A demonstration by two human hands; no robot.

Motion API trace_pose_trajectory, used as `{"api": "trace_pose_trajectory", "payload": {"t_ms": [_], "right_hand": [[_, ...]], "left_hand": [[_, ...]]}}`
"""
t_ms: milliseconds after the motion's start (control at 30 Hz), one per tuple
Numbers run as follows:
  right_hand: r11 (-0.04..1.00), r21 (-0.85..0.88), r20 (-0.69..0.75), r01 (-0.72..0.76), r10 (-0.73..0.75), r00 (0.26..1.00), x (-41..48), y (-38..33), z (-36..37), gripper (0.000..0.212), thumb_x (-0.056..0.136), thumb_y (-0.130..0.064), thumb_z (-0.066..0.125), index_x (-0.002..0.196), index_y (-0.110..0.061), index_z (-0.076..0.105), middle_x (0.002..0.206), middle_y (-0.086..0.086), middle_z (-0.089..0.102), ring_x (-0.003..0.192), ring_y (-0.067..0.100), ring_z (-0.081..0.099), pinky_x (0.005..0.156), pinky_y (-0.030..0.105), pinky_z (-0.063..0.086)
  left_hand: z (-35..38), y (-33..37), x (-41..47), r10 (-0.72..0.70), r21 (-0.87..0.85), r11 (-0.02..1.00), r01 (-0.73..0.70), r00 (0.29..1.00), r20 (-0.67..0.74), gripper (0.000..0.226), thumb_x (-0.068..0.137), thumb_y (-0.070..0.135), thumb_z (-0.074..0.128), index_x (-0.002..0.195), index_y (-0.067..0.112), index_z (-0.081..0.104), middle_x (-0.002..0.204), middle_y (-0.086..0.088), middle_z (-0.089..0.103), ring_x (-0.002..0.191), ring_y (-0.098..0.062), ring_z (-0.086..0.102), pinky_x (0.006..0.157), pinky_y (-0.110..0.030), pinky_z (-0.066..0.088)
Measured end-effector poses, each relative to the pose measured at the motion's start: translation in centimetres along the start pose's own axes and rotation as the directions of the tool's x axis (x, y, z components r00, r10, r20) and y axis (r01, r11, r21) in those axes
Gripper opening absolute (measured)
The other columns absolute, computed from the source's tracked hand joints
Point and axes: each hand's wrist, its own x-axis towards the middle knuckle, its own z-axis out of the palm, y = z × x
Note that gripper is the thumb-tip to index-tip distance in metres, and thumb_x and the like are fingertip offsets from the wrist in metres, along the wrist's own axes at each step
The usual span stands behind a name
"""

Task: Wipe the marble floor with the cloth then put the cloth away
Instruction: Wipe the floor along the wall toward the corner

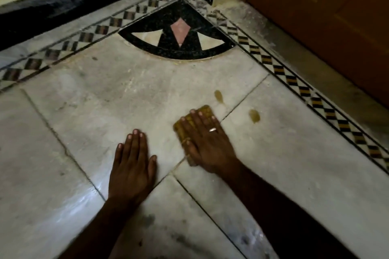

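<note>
Here the right hand (207,140) lies flat, fingers spread, on top of the cloth (194,124) just right of the frame's centre, pinning it to the marble floor (94,94). Pressing with an open palm rather than gripping likely puts more of the cloth against the stone as it is rubbed. The left hand (132,160) sits lower and to the left, also open and flat on bare marble with nothing under it, apparently as a prop for the person's weight while leaning forward.

The cloth is a small mustard-yellow pad, seemingly folded, mostly hidden under the fingers; its far edge and left side show, and a pale corner peeks out below the palm. Its texture is too blurred to read. Two yellowish-brown drops remain: one spot (218,95) just above the cloth, another spot (254,116) to its right. So wiping looks unfinished.
</note>
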Motion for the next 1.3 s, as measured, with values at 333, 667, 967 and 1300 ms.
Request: {"api": "trace_pose_trajectory", "payload": {"t_ms": [333, 667, 967, 1300], "right_hand": [[0.955, -0.104, 0.045, -0.278, 0.283, 0.958, -11.3, -3.3, -2.7, 0.06, 0.102, -0.032, 0.043, 0.159, -0.012, 0.037, 0.166, 0.019, 0.031, 0.154, 0.04, 0.03, 0.116, 0.063, 0.035], [0.983, -0.059, 0.039, -0.176, 0.178, 0.983, 0.1, 2.5, -0.4, 0.06, 0.102, -0.038, 0.042, 0.16, -0.023, 0.038, 0.167, 0.01, 0.033, 0.157, 0.028, 0.027, 0.125, 0.052, 0.024], [0.889, -0.161, 0.068, -0.429, 0.443, 0.894, -7.0, -0.6, -1.6, 0.062, 0.103, -0.036, 0.038, 0.16, -0.015, 0.034, 0.167, 0.018, 0.031, 0.155, 0.036, 0.028, 0.121, 0.06, 0.03], [0.998, -0.063, 0.14, -0.022, 0.031, 0.99, 7.5, 4.2, 0.4, 0.059, 0.101, -0.039, 0.036, 0.159, -0.028, 0.038, 0.166, 0.006, 0.037, 0.155, 0.027, 0.03, 0.127, 0.052, 0.018]], "left_hand": [[0.4, 0.9, 0.5, -0.081, 0.001, 0.997, 0.081, 0.996, 0.027, 0.07, 0.103, 0.044, 0.022, 0.16, 0.001, 0.018, 0.169, -0.017, 0.015, 0.157, -0.03, 0.015, 0.128, -0.048, 0.009], [1.8, 4.7, 6.8, 0.12, -0.007, 0.993, -0.121, 0.991, -0.064, 0.063, 0.104, 0.033, 0.033, 0.155, -0.005, 0.03, 0.163, -0.025, 0.029, 0.151, -0.039, 0.031, 0.124, -0.054, 0.023], [2.1, 7.7, 9.2, -0.03, -0.017, 0.999, 0.029, 0.997, -0.077, 0.062, 0.106, 0.031, 0.026, 0.154, -0.008, 0.028, 0.16, -0.029, 0.031, 0.15, -0.04, 0.032, 0.126, -0.053, 0.017], [2.7, 7.3, 9.5, -0.007, -0.027, 1.0, 0.004, 0.994, -0.108, 0.057, 0.105, 0.025, 0.031, 0.152, -0.007, 0.035, 0.158, -0.028, 0.036, 0.147, -0.04, 0.038, 0.123, -0.055, 0.024]]}}
